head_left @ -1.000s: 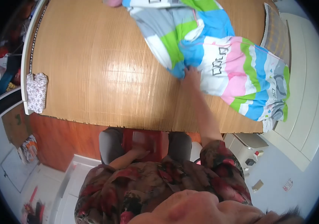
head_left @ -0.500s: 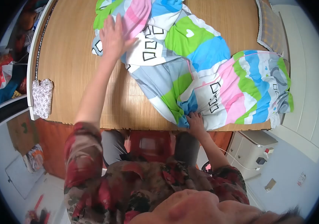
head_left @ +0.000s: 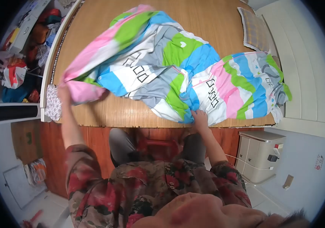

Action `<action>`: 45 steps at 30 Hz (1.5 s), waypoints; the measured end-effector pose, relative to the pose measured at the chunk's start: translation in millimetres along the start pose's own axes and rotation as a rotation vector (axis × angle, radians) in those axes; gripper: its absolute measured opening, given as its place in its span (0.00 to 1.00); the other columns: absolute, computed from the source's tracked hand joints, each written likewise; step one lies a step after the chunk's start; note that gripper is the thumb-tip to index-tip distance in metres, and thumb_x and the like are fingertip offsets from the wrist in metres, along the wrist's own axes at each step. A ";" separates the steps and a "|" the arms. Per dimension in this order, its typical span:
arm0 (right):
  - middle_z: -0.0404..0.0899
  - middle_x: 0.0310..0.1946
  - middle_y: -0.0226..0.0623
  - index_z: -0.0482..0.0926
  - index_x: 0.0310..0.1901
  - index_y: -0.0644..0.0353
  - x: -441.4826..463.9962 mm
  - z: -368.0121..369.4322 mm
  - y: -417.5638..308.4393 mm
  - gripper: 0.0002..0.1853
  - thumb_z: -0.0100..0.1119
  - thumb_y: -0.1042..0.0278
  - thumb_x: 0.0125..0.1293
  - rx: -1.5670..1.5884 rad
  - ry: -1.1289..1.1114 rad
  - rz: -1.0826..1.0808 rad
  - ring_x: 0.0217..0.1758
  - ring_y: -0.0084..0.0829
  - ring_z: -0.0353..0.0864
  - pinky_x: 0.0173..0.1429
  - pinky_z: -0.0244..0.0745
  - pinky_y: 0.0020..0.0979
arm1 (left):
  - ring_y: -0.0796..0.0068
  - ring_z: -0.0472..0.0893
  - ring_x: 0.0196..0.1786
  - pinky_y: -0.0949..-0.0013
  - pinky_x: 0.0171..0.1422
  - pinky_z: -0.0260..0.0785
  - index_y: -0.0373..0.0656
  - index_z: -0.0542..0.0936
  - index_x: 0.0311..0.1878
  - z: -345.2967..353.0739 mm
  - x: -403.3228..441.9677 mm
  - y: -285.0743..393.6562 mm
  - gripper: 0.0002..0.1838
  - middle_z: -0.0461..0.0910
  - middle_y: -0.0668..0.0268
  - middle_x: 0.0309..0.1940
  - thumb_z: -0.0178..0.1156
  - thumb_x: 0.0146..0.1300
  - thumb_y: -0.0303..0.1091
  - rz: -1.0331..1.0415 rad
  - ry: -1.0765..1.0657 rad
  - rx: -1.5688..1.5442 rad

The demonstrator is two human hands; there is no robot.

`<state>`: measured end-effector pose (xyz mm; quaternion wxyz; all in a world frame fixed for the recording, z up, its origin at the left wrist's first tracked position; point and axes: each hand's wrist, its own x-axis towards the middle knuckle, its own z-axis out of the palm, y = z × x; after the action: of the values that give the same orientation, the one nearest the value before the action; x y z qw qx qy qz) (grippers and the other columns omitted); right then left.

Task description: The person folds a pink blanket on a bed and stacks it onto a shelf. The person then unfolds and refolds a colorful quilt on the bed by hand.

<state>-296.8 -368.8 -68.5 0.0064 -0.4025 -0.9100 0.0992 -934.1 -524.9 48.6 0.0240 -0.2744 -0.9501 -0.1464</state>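
Note:
A duvet cover (head_left: 177,72) in green, blue, pink, white and grey lies crumpled across the bed. At the left, my left hand (head_left: 64,93) is closed on its pink corner and pulls the cloth out into a long slanting fold. That hand is a little blurred, and its fingertips are partly hidden. Near the bed's front edge, my right hand (head_left: 199,118) is closed on the cover's near edge, where blue and white cloth bunches. The cover's right part lies flatter, reaching toward the white headboard (head_left: 303,76).
A bamboo mat (head_left: 208,19) covers the bed. A small floral cloth bundle (head_left: 53,104) lies at the left edge, by my left hand. At the far right rests a checked pillow (head_left: 254,28). A cream cabinet (head_left: 257,152) and a red stool (head_left: 158,147) stand below the bed's edge.
My left hand has gone from flat and spread over the cover to gripping its pink corner, drawn left and toward me. The right hand stays on the near edge.

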 end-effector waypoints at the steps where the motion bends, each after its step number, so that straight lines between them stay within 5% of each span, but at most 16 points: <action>1: 0.71 0.40 0.38 0.74 0.52 0.53 -2.5 -2.8 -4.7 0.33 0.67 0.70 0.37 -0.004 0.009 -0.011 0.48 0.41 0.70 0.50 0.65 0.42 | 0.46 0.80 0.39 0.48 0.45 0.70 0.47 0.74 0.54 -0.6 20.1 -63.2 0.20 0.80 0.43 0.36 0.40 0.62 0.39 -0.164 0.123 0.002; 2: 0.71 0.40 0.38 0.74 0.53 0.52 -5.0 -6.7 -7.8 0.32 0.67 0.70 0.38 -0.030 0.029 -0.005 0.48 0.41 0.70 0.50 0.65 0.42 | 0.45 0.80 0.45 0.50 0.50 0.70 0.32 0.81 0.42 -0.5 44.1 -133.7 0.24 0.79 0.42 0.41 0.44 0.60 0.44 -0.330 0.245 0.003; 6: 0.73 0.38 0.38 0.77 0.49 0.51 -17.2 -8.6 -20.5 0.22 0.58 0.74 0.48 -0.064 0.171 -0.049 0.46 0.40 0.71 0.50 0.64 0.43 | 0.48 0.78 0.52 0.56 0.56 0.68 0.36 0.80 0.47 -103.3 2.3 -176.4 0.25 0.79 0.44 0.44 0.46 0.61 0.48 -0.554 0.335 -0.151; 10: 0.74 0.38 0.38 0.77 0.48 0.51 -25.6 -9.8 -30.3 0.19 0.56 0.72 0.51 -0.137 0.127 -0.012 0.46 0.39 0.72 0.51 0.64 0.43 | 0.47 0.77 0.53 0.56 0.58 0.68 0.28 0.79 0.45 -84.9 -6.6 -252.3 0.34 0.78 0.41 0.46 0.51 0.57 0.57 -0.564 0.263 -0.063; 12: 0.75 0.37 0.36 0.78 0.46 0.51 -33.5 -10.4 -35.0 0.17 0.54 0.71 0.53 -0.128 0.178 0.033 0.46 0.39 0.72 0.52 0.64 0.43 | 0.58 0.77 0.54 0.62 0.58 0.68 0.22 0.73 0.52 -74.6 -48.8 -229.4 0.38 0.77 0.45 0.51 0.59 0.57 0.55 -0.526 0.107 -0.641; 14: 0.76 0.38 0.37 0.78 0.45 0.51 -42.5 -12.2 -38.4 0.16 0.53 0.71 0.53 -0.130 0.182 0.033 0.46 0.39 0.73 0.51 0.65 0.44 | 0.62 0.76 0.52 0.62 0.55 0.69 0.23 0.69 0.58 -48.9 -83.6 -201.5 0.41 0.76 0.49 0.53 0.60 0.58 0.57 -0.429 -0.035 -0.507; 16: 0.76 0.38 0.37 0.78 0.45 0.51 -57.1 -16.4 -41.9 0.15 0.53 0.71 0.54 -0.133 0.174 0.049 0.46 0.40 0.73 0.51 0.65 0.44 | 0.64 0.77 0.51 0.63 0.51 0.72 0.25 0.68 0.59 -39.6 -128.9 -162.9 0.38 0.75 0.53 0.53 0.64 0.58 0.50 -0.486 -0.260 -0.696; 17: 0.76 0.38 0.37 0.78 0.44 0.51 -62.1 -17.0 -43.2 0.15 0.53 0.71 0.54 -0.107 0.185 0.070 0.47 0.40 0.73 0.50 0.66 0.45 | 0.67 0.77 0.49 0.63 0.50 0.72 0.30 0.70 0.59 -32.3 -160.3 -144.1 0.33 0.76 0.55 0.51 0.64 0.58 0.47 -0.291 -0.285 -1.076; 18: 0.77 0.39 0.37 0.79 0.44 0.51 -68.3 -17.9 -45.2 0.14 0.53 0.71 0.54 -0.079 0.196 0.095 0.47 0.41 0.73 0.50 0.67 0.46 | 0.68 0.77 0.49 0.62 0.51 0.72 0.35 0.71 0.60 -40.4 -184.3 -120.8 0.30 0.76 0.58 0.51 0.63 0.60 0.44 -0.493 -0.400 -1.086; 20: 0.76 0.39 0.40 0.78 0.44 0.54 -77.1 -24.3 -48.4 0.13 0.55 0.69 0.56 -0.046 0.155 0.139 0.48 0.43 0.73 0.49 0.69 0.46 | 0.68 0.77 0.49 0.62 0.54 0.70 0.37 0.71 0.60 -38.6 -219.9 -102.3 0.30 0.77 0.60 0.50 0.64 0.59 0.44 -0.463 -0.475 -1.262; 27: 0.69 0.51 0.50 0.73 0.53 0.57 -115.6 -41.3 -60.6 0.18 0.56 0.65 0.61 0.295 0.017 0.153 0.55 0.50 0.71 0.57 0.69 0.44 | 0.66 0.79 0.46 0.63 0.52 0.71 0.35 0.75 0.56 -54.1 -241.6 -118.5 0.29 0.80 0.59 0.46 0.65 0.57 0.44 -0.315 -0.676 -0.865; 32: 0.70 0.50 0.49 0.73 0.53 0.57 -130.0 -42.3 -71.3 0.18 0.57 0.66 0.60 0.347 0.051 0.158 0.54 0.50 0.71 0.56 0.69 0.43 | 0.66 0.80 0.44 0.66 0.49 0.72 0.31 0.76 0.53 -104.7 -201.5 -108.7 0.22 0.80 0.58 0.45 0.61 0.61 0.39 -0.204 -0.483 -0.943; 36: 0.71 0.50 0.49 0.74 0.52 0.58 -135.3 -38.7 -76.0 0.18 0.58 0.66 0.59 0.391 0.102 0.136 0.54 0.49 0.72 0.56 0.69 0.42 | 0.66 0.81 0.44 0.67 0.50 0.73 0.32 0.76 0.52 -160.3 -177.4 -91.1 0.19 0.80 0.58 0.44 0.59 0.63 0.36 -0.281 -0.300 -1.461; 37: 0.71 0.49 0.49 0.74 0.53 0.59 -135.3 -40.7 -78.2 0.19 0.58 0.66 0.59 0.400 0.099 0.134 0.53 0.49 0.72 0.56 0.69 0.41 | 0.66 0.81 0.45 0.65 0.52 0.73 0.33 0.76 0.52 -169.4 -172.8 -89.2 0.17 0.80 0.57 0.45 0.57 0.64 0.34 -0.149 -0.262 -1.498; 41: 0.71 0.49 0.49 0.73 0.53 0.59 -125.8 -46.5 -80.8 0.20 0.58 0.67 0.59 0.407 0.132 0.077 0.53 0.48 0.73 0.56 0.70 0.41 | 0.63 0.81 0.47 0.60 0.55 0.73 0.32 0.74 0.53 -231.2 -212.7 -46.2 0.17 0.79 0.55 0.47 0.53 0.66 0.34 0.016 -0.384 -1.826; 45: 0.68 0.53 0.51 0.68 0.59 0.57 -100.3 -59.3 -100.6 0.27 0.61 0.68 0.57 0.415 0.158 0.002 0.55 0.50 0.72 0.56 0.70 0.43 | 0.61 0.80 0.48 0.59 0.56 0.73 0.33 0.74 0.54 -286.4 -267.9 -9.6 0.19 0.79 0.53 0.48 0.50 0.68 0.38 0.050 -0.314 -1.798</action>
<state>-297.2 -498.1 15.1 0.1602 -0.4000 -0.8663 0.2527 -721.9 -753.9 286.1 -0.3254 -0.2270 -0.4643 -0.7919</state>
